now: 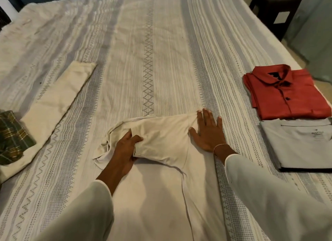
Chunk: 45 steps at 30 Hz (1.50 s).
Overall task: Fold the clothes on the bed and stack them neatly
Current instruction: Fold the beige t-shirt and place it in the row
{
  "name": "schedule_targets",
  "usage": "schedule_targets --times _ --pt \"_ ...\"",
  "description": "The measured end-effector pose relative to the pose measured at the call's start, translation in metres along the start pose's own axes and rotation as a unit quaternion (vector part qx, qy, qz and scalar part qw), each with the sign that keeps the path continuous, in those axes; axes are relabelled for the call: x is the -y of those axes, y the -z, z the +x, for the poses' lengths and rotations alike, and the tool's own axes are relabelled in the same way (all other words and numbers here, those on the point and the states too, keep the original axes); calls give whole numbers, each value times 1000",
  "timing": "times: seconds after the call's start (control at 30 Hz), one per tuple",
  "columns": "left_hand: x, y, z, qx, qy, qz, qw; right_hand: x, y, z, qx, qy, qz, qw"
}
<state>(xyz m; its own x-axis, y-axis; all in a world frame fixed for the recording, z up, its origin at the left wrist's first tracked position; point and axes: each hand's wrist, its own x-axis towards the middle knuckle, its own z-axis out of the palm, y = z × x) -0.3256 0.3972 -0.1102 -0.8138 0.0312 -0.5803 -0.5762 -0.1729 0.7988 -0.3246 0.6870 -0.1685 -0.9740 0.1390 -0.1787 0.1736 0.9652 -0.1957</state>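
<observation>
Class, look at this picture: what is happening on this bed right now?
A person is folding a cream garment in the middle of the bed. The left hand grips its folded-over edge, while the right hand presses flat on its right side. A red shirt and a grey shirt lie folded, side by side, at the right. Another cream piece and a plaid cloth wait at the left.

bed cover (161, 43): woven cloth, matt, ribbed texture | cream garment (161, 140): soft matt cloth, creased | red shirt (283, 97): smooth cloth, slight sheen | grey shirt (301, 145): matt, smooth | plaid cloth (12, 136): matt
</observation>
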Motion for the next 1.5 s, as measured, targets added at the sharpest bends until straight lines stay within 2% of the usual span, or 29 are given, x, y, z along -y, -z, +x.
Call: schedule_targets --times 0.03,0.1,0.17,0.2,0.23,0.3,0.33,0.37,0.4,0.43,0.47,0.5,0.57,0.63,0.7,0.77,0.87,0.9,0.97,1.03,1.07,1.1,1.17,1.23,1.3,1.43,1.5 --pt "-2 -4 -2 2 -9 -4 1000 0 2 -2 0 3 4 1000" --pt "-7 -15 -7 6 -41 1 999 8 7 -13 -51 23 61 997" --pt "-13 -37 -15 9 -83 61 995 26 13 -32 -86 30 256 962" --pt "-14 -51 -21 16 -108 106 988 38 17 -43 -80 10 394 916" --pt "-13 -67 -25 30 -132 145 980 48 25 -53 -64 -23 536 841" --pt "-7 -101 -32 104 -157 204 961 56 38 -62 -4 -91 760 643" --pt "0 -117 -34 146 -161 241 946 54 42 -64 31 -120 805 581" --pt "8 -131 -36 174 -166 288 927 47 44 -66 54 -142 809 568" --pt "18 -140 -36 179 -172 340 907 40 42 -66 64 -165 794 582" --pt "25 -147 -37 153 -194 400 883 33 38 -65 60 -190 763 615" --pt "33 -150 -38 109 -228 453 855 26 30 -63 43 -217 721 657" --pt "40 -152 -38 59 -273 499 821 19 25 -62 30 -222 699 680" --pt "50 -152 -38 6 -335 543 770 8 20 -58 41 -199 702 683" --pt "59 -147 -32 25 -341 588 733 8 26 -56 59 -162 712 681" --pt "71 -140 -23 50 -329 624 708 9 35 -54 61 -141 695 702" --pt "83 -131 -17 53 -330 632 699 8 37 -48 48 -128 679 721" --pt "97 -120 -10 40 -318 631 707 3 31 -41 48 -126 679 722" --pt "102 -117 -10 35 -310 638 704 1 28 -40 32 -123 661 739" --pt "108 -113 -10 14 -299 643 705 -3 22 -39 -32 -101 563 820" --pt "111 -112 -9 -6 -289 649 704 -3 18 -40 -89 -83 394 911" --pt "112 -113 -10 -13 -284 653 702 0 16 -43 -109 -80 291 947" --pt "112 -116 -11 -20 -281 654 702 3 15 -48 -130 -75 205 967" --pt "109 -122 -14 -27 -275 642 715 10 10 -55 -199 -48 110 973" --pt "96 -125 -13 -39 -278 633 722 18 3 -62 -238 -22 65 969" --pt "78 -127 -3 -28 -302 657 690 22 -9 -67 -204 6 42 978" --pt "56 -118 37 90 -351 708 606 18 -27 -76 -115 6 36 993" --pt "58 -103 52 106 -346 724 587 17 -28 -76 -108 1 26 994"
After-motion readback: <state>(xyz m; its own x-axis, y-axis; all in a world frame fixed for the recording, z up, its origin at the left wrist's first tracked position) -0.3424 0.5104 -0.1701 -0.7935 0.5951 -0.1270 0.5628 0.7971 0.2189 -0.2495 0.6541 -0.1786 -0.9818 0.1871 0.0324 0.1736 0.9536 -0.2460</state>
